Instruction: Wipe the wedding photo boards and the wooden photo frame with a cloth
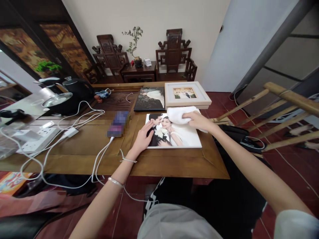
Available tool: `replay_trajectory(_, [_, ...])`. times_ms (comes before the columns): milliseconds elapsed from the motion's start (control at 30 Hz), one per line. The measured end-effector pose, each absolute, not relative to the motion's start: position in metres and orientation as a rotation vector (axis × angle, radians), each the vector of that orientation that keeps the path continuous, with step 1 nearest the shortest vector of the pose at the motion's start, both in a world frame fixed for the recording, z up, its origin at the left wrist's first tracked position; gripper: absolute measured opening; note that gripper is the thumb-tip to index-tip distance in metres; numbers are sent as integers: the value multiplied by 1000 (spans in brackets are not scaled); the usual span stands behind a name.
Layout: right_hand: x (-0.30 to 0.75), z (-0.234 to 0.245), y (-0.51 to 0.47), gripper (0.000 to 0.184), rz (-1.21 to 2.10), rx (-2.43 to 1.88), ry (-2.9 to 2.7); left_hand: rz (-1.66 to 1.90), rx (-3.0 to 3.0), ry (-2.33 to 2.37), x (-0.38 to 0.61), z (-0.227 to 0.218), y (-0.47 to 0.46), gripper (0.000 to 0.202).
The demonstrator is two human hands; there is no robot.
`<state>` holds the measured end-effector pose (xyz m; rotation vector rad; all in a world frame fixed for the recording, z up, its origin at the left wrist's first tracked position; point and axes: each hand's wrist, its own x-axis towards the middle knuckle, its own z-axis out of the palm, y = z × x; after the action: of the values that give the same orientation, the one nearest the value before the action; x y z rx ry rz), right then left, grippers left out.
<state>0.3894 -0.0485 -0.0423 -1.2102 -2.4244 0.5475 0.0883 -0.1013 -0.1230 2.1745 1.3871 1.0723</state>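
Observation:
A wedding photo panel (184, 137) lies flat near the front right of the wooden table. My left hand (144, 136) rests on its left edge with the fingers stretched out. In my right hand (196, 121) is a folded white cloth (178, 114), pressed on the panel's upper right part and covering some of it. Behind the panel lie a dark photo album or panel (151, 99) and a pale-framed wedding picture (187, 94), side by side.
Left of the panel lies a phone (117, 123) with a white cable plugged in. Loose white cables run to a power strip (41, 137). A black kettle (77, 87) and a glass-lidded pot (58, 99) stand at the back left. A bamboo chair (281, 89) is at the right.

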Motion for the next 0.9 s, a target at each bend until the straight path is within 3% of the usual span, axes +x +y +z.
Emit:
replay_trajectory(167, [403, -56, -130, 54, 474, -1157, -2537, 1078, 2171, 1390, 89, -124, -101, 46])
replay_trajectory(433, [404, -59, -214, 69, 564, -1105, -2618, 1094, 2171, 1391, 90, -130, -99, 45])
replay_trajectory(900, [347, -32, -48, 47, 619, -1063, -2533, 980, 2139, 1399, 87, -132, -99, 51])
